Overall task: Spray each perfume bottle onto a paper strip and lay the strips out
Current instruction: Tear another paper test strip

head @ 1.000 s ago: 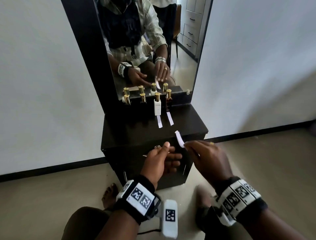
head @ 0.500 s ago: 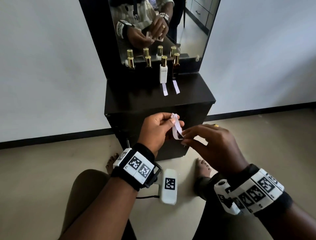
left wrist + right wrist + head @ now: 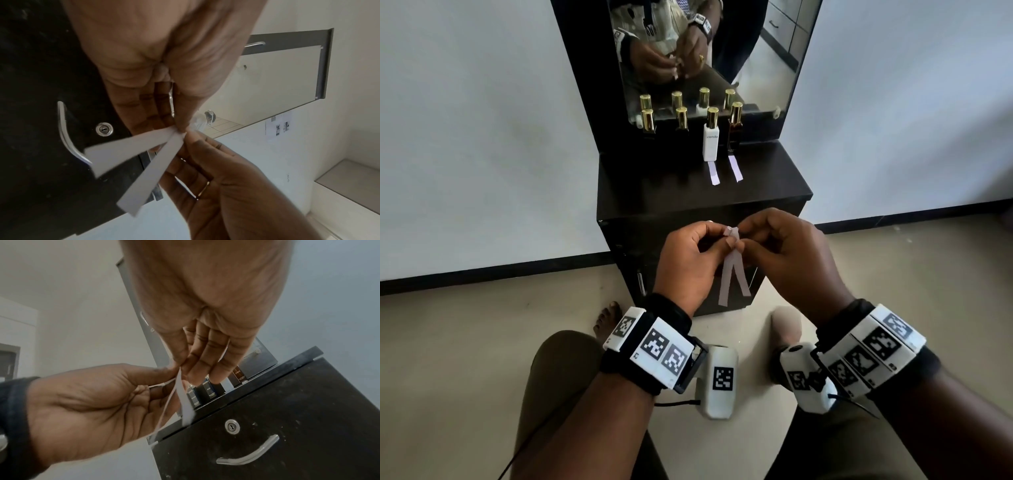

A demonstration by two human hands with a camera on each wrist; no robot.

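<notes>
Two white paper strips (image 3: 732, 274) hang down in front of the dark cabinet (image 3: 688, 198), splayed apart at their lower ends (image 3: 144, 162) (image 3: 184, 402). My left hand (image 3: 688, 257) and right hand (image 3: 780, 250) both pinch the strips at their top ends, fingertips meeting. On the cabinet top, against the mirror, a row of gold-capped perfume bottles stands: two dark ones (image 3: 681, 120) at left, a white one (image 3: 711, 137), a brown one (image 3: 735, 126). Two paper strips lie flat, one (image 3: 713, 173) before the white bottle and another (image 3: 735, 168) before the brown.
The mirror (image 3: 705, 51) reflects my hands and the bottles. The cabinet front has a keyhole (image 3: 232, 426) and a curved metal handle (image 3: 248, 451). My knees and bare feet (image 3: 606, 318) are on the beige floor below. White walls flank the cabinet.
My hands drew back and down from the cabinet edge toward my lap. The left hand joined the right at the paper, and two strips now hang spread apart.
</notes>
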